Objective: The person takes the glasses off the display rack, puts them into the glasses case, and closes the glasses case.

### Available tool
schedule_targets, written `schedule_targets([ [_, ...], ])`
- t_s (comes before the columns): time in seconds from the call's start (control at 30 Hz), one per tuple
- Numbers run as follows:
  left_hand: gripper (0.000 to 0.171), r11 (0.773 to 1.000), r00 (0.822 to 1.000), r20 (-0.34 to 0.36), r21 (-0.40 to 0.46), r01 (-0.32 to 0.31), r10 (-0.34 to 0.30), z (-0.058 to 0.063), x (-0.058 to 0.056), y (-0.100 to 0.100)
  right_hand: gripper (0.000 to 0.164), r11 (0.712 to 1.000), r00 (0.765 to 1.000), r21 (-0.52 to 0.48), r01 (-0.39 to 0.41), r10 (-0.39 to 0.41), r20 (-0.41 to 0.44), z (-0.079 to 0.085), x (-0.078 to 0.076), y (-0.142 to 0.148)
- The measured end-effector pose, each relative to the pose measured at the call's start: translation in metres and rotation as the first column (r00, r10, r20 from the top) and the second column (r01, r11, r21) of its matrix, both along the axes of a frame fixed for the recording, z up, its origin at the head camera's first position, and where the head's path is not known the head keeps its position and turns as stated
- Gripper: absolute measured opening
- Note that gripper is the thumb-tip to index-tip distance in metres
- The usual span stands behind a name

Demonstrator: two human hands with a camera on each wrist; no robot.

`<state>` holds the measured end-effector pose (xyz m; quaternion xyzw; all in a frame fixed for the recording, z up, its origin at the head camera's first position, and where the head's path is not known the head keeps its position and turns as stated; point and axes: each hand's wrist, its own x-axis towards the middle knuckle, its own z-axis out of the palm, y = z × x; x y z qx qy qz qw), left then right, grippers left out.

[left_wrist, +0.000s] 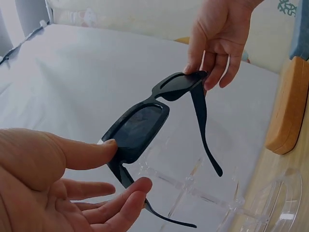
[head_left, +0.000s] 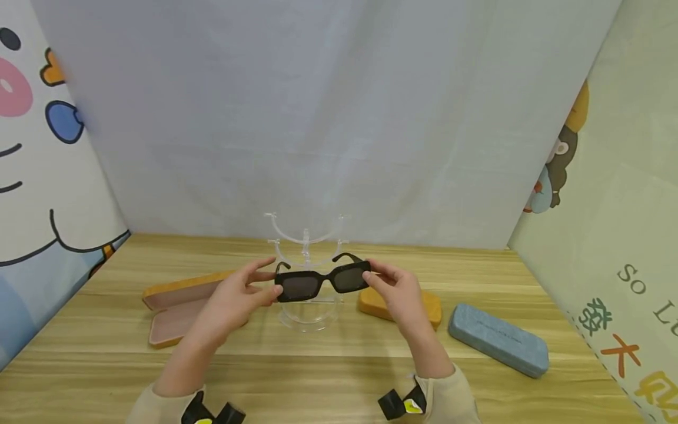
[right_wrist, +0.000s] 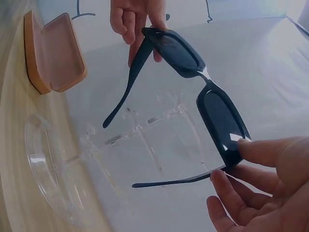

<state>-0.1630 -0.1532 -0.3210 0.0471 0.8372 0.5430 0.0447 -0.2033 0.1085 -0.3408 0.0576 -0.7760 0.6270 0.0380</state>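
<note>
Black rectangular sunglasses [head_left: 325, 281] are held up in the air between both hands, temples unfolded and pointing away from the person. My left hand [head_left: 235, 297] pinches the left outer corner of the frame, thumb on the front. At the opposite corner, my right hand [head_left: 394, 288] pinches the frame the same way. Just behind the sunglasses stands a clear plastic display stand [head_left: 306, 241] with curved arms and a round base; the sunglasses partly hide it. In the right wrist view the stand [right_wrist: 140, 128] shows nothing hung on its bars.
An orange glasses case [head_left: 177, 321] with a pink lining lies open at the left, partly behind the left forearm. To the right are a closed orange case [head_left: 431, 309] and a closed blue case [head_left: 498, 338]. A pale cloth [head_left: 328, 118] hangs behind the wooden table [head_left: 296, 388].
</note>
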Motion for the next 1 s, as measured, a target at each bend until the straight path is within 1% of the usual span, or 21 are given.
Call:
schedule_targets([
  [0.1,0.065,1.0,1.0,-0.011,0.0,-0.021,0.021,0.004,0.003,0.003,0.034,1.0,1.0,0.0,0.015,-0.015,-0.012,0.005,0.003,0.003],
  [0.2,0.063,0.998,0.999,-0.032,-0.049,-0.038,0.036,0.008,0.008,0.004,0.033,1.0,1.0,-0.006,0.024,-0.024,-0.017,0.01,0.006,0.005],
  [0.3,0.059,0.996,0.999,-0.025,-0.071,-0.05,0.048,0.012,0.013,0.003,0.033,1.0,1.0,-0.016,0.019,-0.019,-0.014,0.014,0.009,0.007],
  [0.43,0.057,0.997,0.997,0.009,-0.032,-0.072,0.072,0.018,0.018,0.002,0.035,0.999,1.0,-0.036,0.005,-0.005,-0.012,0.018,0.013,0.008],
  [0.47,0.057,0.997,0.997,0.005,-0.022,-0.076,0.076,0.019,0.02,0.001,0.035,0.999,1.0,-0.042,0.004,-0.004,-0.019,0.019,0.014,0.008],
  [0.53,0.057,0.996,0.996,-0.017,-0.014,-0.087,0.087,0.022,0.022,0.002,0.035,0.999,0.999,-0.052,0.006,-0.008,-0.04,0.02,0.017,0.008],
  [0.57,0.057,0.995,0.995,-0.037,-0.023,-0.092,0.091,0.023,0.024,0.002,0.034,0.998,0.998,-0.057,0.007,-0.01,-0.055,0.022,0.018,0.008],
  [0.67,0.058,0.994,0.993,-0.066,-0.042,-0.099,0.097,0.027,0.028,0.002,0.032,0.996,0.995,-0.086,0.0,-0.009,-0.096,0.025,0.021,0.007],
  [0.73,0.059,0.992,0.992,-0.077,-0.063,-0.106,0.101,0.03,0.031,0.002,0.031,0.994,0.993,-0.107,-0.008,-0.005,-0.121,0.027,0.023,0.007],
  [0.83,0.059,0.992,0.988,-0.115,-0.065,-0.11,0.102,0.034,0.038,0.002,0.029,0.99,0.987,-0.138,-0.021,-0.002,-0.162,0.03,0.026,0.006],
  [0.9,0.057,0.991,0.98,-0.169,-0.062,-0.118,0.106,0.036,0.042,0.003,0.03,0.988,0.982,-0.154,-0.031,0.001,-0.19,0.032,0.029,0.006],
  [1.0,0.052,0.992,0.964,-0.24,-0.021,-0.123,0.114,0.039,0.046,0.005,0.033,0.983,0.973,-0.176,-0.054,0.012,-0.23,0.035,0.032,0.005],
])
